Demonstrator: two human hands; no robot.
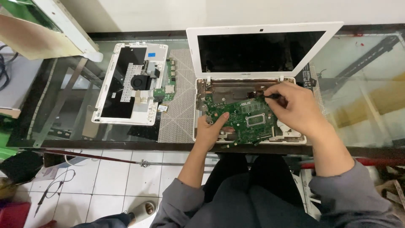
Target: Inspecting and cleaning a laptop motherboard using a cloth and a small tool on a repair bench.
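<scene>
On the glass desk (363, 84), green motherboard (242, 118) is steadied by left hand (213, 128), fingers flat; right hand (295, 107) grip is clamped on a dark tool (270, 96) at the board's 1 o'clock. Fastener work is judged in hand; a steady tip is called for next.

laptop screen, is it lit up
No, the laptop screen is dark, while both hands work on the green board below it.

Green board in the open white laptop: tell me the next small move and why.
Probably work the dark tool at the board's top edge near the hinge: the right hand already has its tip there, while the left hand steadies the board's left side.
</scene>
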